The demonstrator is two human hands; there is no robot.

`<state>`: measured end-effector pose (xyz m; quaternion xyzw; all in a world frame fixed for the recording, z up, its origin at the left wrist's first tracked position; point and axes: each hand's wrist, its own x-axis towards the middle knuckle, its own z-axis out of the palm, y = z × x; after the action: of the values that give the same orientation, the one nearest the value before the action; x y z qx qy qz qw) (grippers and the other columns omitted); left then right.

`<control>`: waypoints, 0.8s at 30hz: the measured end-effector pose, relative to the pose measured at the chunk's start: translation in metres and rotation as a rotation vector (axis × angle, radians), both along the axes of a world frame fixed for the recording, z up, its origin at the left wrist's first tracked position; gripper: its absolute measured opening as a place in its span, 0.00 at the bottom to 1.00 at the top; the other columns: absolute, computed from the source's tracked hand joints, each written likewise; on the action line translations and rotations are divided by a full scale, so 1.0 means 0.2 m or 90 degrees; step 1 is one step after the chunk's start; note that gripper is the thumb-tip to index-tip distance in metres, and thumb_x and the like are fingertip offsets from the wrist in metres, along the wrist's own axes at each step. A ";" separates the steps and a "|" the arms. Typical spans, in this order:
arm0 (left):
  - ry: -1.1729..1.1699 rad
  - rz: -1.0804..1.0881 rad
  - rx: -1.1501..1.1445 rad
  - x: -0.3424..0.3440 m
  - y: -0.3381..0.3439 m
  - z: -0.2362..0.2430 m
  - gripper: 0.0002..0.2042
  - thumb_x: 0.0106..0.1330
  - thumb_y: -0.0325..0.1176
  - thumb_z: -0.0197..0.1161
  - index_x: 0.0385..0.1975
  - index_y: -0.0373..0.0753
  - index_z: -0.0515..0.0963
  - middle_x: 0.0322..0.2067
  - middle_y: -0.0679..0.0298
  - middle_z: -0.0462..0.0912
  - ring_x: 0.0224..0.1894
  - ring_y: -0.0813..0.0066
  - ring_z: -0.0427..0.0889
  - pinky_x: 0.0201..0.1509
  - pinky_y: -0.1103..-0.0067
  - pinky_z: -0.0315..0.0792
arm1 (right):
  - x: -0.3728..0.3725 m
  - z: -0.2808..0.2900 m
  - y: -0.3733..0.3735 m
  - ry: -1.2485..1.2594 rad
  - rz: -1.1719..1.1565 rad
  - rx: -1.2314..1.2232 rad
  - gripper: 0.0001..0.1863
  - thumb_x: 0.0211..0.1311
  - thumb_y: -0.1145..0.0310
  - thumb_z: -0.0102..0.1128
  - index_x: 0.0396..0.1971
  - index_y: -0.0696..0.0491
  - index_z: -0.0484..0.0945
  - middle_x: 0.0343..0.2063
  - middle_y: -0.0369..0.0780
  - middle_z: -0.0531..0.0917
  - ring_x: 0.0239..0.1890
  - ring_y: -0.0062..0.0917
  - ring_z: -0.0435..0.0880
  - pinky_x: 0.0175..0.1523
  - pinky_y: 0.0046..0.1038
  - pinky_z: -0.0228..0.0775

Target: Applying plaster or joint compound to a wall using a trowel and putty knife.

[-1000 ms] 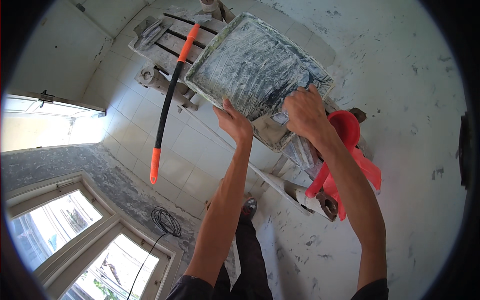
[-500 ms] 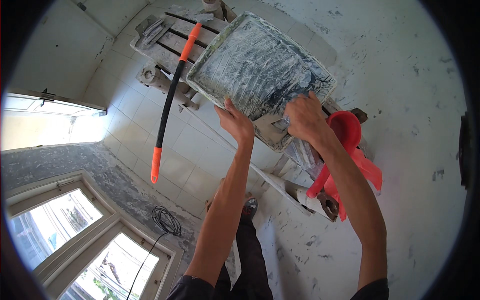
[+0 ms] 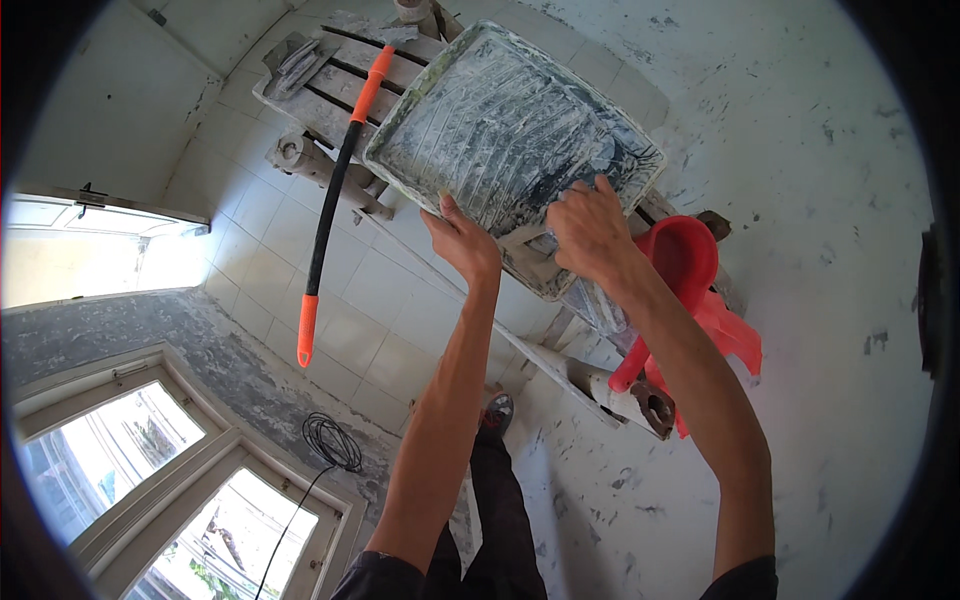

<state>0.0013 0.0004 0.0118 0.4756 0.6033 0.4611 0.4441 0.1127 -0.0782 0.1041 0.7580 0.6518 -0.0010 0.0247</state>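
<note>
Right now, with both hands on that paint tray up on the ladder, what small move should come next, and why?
Probably steady the paint tray level: the left hand and right hand grip only its near edge, and it sits tilted atop the ladder.

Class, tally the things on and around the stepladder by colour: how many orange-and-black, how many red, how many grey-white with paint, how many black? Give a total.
Orange-and-black: 1, the long roller pole.
Red: 1, the red plastic bucket.
Grey-white: 1, the paint-smeared rectangular tray, held by left hand and right hand.
Black: 1, the coiled cable.
Total: 4.
</note>
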 end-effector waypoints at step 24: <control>-0.029 -0.036 -0.031 -0.04 0.01 0.01 0.23 0.78 0.48 0.43 0.45 0.28 0.68 0.30 0.55 0.71 0.33 0.64 0.67 0.44 0.69 0.65 | 0.09 0.07 0.01 -0.026 0.007 -0.040 0.06 0.38 0.77 0.68 0.15 0.50 0.79 0.20 0.41 0.82 0.37 0.33 0.83 0.54 0.40 0.65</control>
<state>-0.0070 0.0028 0.0138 0.4711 0.5903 0.4443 0.4819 0.1301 -0.0752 0.1190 0.7530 0.6551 -0.0058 0.0621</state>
